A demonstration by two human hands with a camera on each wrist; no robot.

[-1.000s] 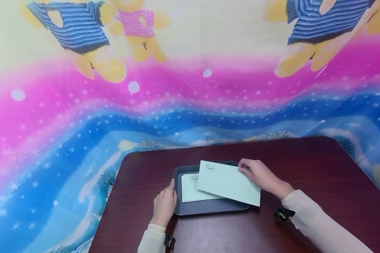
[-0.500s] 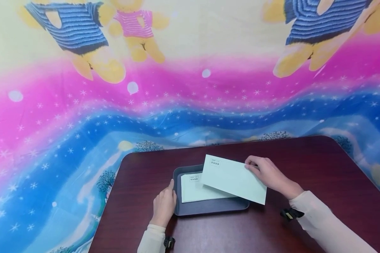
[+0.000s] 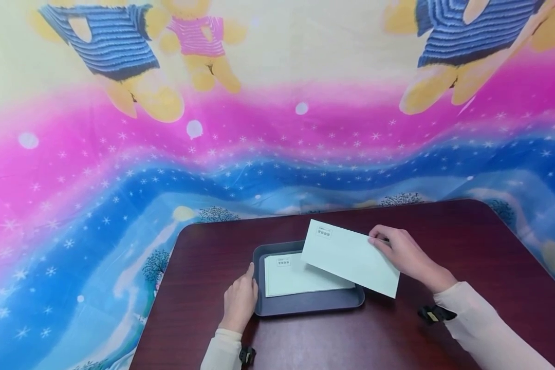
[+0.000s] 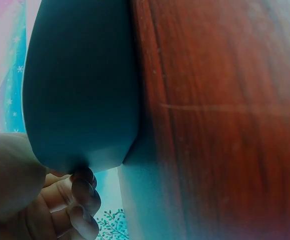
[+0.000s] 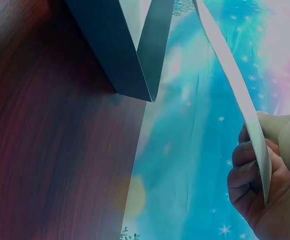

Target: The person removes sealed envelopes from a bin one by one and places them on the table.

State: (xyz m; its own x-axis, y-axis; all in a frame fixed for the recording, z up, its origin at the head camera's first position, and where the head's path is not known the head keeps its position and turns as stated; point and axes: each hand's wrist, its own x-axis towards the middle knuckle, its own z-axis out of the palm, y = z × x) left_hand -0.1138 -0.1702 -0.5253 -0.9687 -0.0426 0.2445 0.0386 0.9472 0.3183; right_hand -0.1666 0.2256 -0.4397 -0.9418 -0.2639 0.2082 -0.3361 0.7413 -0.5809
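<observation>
My right hand (image 3: 407, 254) pinches a pale green envelope (image 3: 349, 257) with a small printed box in its corner. This envelope is raised and tilted, partly over the tray's right end. In the right wrist view the envelope (image 5: 234, 85) shows edge-on between the thumb and curled fingers (image 5: 242, 170). A stack of similar envelopes (image 3: 287, 280) lies in a shallow dark grey tray (image 3: 305, 307), partly covered by the raised one. My left hand (image 3: 240, 298) holds the tray's left end. In the left wrist view its curled fingers (image 4: 85, 200) touch the tray's end wall (image 4: 85, 110).
The tray stands on a dark red-brown wooden table (image 3: 213, 246) with rounded corners. Behind the table hangs a cloth backdrop (image 3: 277, 128) with bears and snowflakes. Each wrist bears a small black device (image 3: 437, 313).
My right hand has moved to the right and slightly away from me with the envelope, uncovering more of the stack. The left hand and tray have stayed in place.
</observation>
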